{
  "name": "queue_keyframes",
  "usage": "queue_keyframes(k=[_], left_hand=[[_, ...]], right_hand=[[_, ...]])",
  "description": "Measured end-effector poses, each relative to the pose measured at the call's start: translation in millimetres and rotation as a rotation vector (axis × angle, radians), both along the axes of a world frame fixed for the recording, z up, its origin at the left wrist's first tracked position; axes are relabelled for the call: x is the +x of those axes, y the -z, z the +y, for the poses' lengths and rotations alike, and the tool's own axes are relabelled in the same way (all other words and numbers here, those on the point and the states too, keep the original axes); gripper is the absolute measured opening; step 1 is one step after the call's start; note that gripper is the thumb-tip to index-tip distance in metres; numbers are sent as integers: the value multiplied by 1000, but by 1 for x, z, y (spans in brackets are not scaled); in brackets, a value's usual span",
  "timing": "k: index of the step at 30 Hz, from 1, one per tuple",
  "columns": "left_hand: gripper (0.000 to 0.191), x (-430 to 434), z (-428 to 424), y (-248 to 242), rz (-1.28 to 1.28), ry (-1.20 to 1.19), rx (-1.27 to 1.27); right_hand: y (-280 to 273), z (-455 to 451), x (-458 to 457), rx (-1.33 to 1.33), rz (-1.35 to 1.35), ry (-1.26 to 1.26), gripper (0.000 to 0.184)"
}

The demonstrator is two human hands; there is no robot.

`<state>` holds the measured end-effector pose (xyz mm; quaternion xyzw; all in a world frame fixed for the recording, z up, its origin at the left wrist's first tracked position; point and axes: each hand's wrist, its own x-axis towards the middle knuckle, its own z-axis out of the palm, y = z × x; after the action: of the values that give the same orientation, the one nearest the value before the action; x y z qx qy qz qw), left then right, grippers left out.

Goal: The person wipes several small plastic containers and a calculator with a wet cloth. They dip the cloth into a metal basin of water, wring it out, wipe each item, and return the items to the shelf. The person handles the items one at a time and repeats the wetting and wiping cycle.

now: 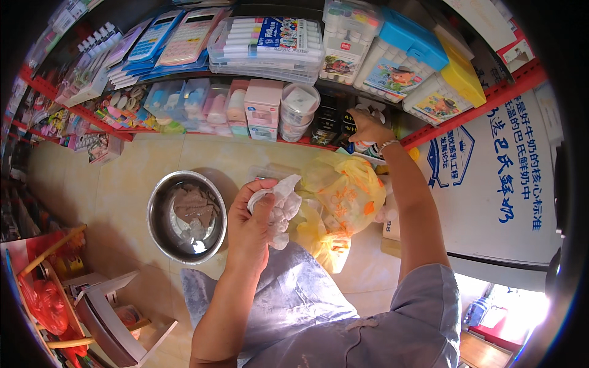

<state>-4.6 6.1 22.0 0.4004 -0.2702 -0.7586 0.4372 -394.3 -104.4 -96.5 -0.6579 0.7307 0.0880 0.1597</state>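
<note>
My left hand (252,216) grips a crumpled white tissue or thin cloth (283,207) in front of my body. My right arm stretches forward, and my right hand (372,129) reaches into the lower shelf at its right end. Its fingers are at small dark boxes (329,122) and white-topped containers there. Whether they hold one is hidden. Left of my left hand, a steel basin (154,230) stands on the floor, with a wet brown cloth (195,202) lying in water. A yellow plastic bag (352,195) bulges between my two arms.
Marker sets in clear cases (267,46) and calculators (193,37) line the upper shelf. Beneath them stand pink boxes (262,103) and stacked clear tubs (299,106). A large printed white carton (497,184) flanks my right arm. An open box (106,322) sits at lower left.
</note>
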Motion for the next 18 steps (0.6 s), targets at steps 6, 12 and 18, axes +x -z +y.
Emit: queue_keyframes(k=[6,12,18], left_hand=[[22,-2,1,2,13,0,6],[17,-6,2,1,-17,-4,-1],[17,-4,2,0,-29,-2,-1]], right_hand=[[7,1,3,-33,-140,14,93],[0,4,16,-49,-108,7,98],[-10,17,4,-299,-205,50,99]])
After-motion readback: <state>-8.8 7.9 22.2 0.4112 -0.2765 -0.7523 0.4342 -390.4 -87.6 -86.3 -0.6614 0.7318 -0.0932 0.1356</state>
